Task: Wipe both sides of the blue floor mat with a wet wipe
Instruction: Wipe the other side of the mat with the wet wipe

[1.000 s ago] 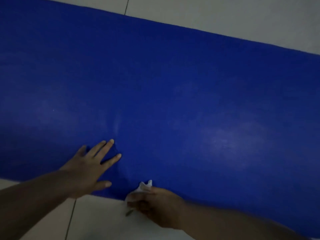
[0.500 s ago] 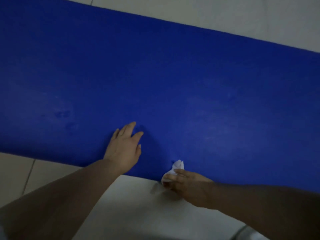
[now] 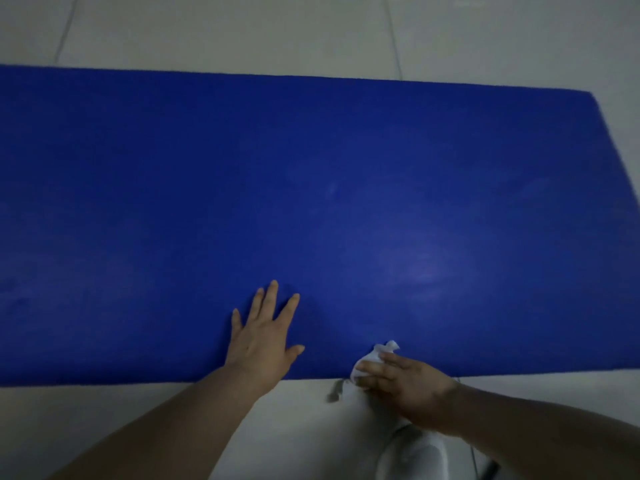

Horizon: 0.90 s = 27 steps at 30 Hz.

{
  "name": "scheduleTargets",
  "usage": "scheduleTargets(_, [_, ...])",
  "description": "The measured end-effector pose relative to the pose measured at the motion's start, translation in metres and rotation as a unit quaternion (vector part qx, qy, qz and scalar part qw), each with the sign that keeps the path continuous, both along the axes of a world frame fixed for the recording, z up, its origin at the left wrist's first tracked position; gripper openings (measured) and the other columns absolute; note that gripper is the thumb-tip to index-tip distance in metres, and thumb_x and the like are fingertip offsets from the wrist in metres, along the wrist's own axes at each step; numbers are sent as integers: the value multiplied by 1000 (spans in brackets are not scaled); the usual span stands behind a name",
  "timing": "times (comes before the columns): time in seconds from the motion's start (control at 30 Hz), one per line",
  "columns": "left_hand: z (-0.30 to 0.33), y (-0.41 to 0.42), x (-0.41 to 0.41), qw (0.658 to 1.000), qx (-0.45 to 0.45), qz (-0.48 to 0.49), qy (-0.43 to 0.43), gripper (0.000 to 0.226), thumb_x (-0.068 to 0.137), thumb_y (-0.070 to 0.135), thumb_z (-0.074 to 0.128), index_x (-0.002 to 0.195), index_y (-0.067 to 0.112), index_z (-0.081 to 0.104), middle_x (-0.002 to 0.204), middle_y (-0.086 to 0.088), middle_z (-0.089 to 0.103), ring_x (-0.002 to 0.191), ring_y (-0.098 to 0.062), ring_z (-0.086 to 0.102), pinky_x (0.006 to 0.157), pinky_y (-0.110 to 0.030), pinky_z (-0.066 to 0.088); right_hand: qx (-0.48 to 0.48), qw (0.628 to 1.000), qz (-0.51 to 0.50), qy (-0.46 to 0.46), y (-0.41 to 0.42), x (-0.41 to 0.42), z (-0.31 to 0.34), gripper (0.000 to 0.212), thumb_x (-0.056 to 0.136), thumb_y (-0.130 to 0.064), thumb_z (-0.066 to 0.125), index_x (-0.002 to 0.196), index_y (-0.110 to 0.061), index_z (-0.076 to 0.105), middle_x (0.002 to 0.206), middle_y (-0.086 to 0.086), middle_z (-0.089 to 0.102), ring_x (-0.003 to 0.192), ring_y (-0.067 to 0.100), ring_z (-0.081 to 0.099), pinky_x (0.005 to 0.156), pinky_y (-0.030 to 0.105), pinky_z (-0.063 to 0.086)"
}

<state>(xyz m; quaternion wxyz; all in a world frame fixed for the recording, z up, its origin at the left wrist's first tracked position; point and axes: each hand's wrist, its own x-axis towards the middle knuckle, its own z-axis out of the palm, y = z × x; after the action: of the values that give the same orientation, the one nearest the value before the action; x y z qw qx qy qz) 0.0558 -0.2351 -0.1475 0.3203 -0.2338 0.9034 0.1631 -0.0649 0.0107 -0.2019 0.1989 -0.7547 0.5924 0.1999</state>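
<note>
Mat (image 3: 311, 202) now shows far right corner, flat, deep blue

Blue floor mat (image 3: 311, 202): looked like foam or rubber, matt, fine-grained, faint sheen patch at right. Wet wipe (image 3: 372, 360): white, crumpled, cloth-like. Floor (image 3: 242, 32): pale tiles, smooth, w/ thin grout lines.

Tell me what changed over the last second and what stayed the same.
The view swung right, revealing the flat blue foam floor mat's right end. Unchanged: the left hand presses flat on it, and the right hand grips the crumpled white wet wipe at its near edge.
</note>
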Motion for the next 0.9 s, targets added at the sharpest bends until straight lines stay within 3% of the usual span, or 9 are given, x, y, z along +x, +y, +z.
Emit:
scheduleTargets(0.17, [-9,19,-14,997,33,-13,-61,91,91,56,52,148,39,-17,148,-1,-43,143,-27,-27,116,-55,8,31,998,-34,-41,24,-24,4,58,58,-36,83,114,-29,69,140,-17,47,137,17,29,109,39,33])
scheduleTargets(0.33, [6,5,-26,990,43,-53,-127,83,95,48,50,151,37,-11,152,-2,-37,146,-24,-18,118,-50,10,6,999,-5,-38,22,-29,20,54,88,-27,63,139,-20,47,153,-7,31,145,15,16,116,40,0])
scheduleTargets(0.4, [17,5,-35,989,22,-75,-129,76,97,45,46,153,33,-5,157,-5,-26,147,-23,-9,119,-46,8,36,997,35,-55,21,-30,22,54,97,-19,48,148,-17,29,159,-7,12,147,14,-4,105,31,-24])
scheduleTargets(0.43, [22,7,-41,990,15,-78,-118,72,98,44,44,154,31,-1,159,-5,-21,148,-21,-6,120,-44,7,48,996,45,-59,20,-32,23,54,98,-16,44,149,-16,26,160,-7,7,146,15,-10,103,30,-25])
scheduleTargets(0.6, [45,23,-66,995,23,-88,-48,63,99,38,42,154,26,13,161,-3,1,148,-19,7,119,-36,12,73,995,36,-50,17,-34,36,55,99,-16,43,150,-19,22,160,-8,1,146,17,-13,112,37,-16])
scheduleTargets(0.77, [56,28,-80,994,66,-66,53,56,100,33,44,151,26,24,160,1,12,145,-17,18,116,-28,21,44,988,132,60,21,-30,31,68,96,-22,48,152,-24,9,160,-6,-11,146,22,-14,115,47,-4])
scheduleTargets(0.9, [41,26,-87,991,83,-80,75,53,101,28,42,151,26,25,161,3,9,145,-16,16,115,-27,19,-22,963,218,158,21,-40,28,69,96,-22,48,151,-26,8,160,-8,-5,147,20,-3,117,47,6])
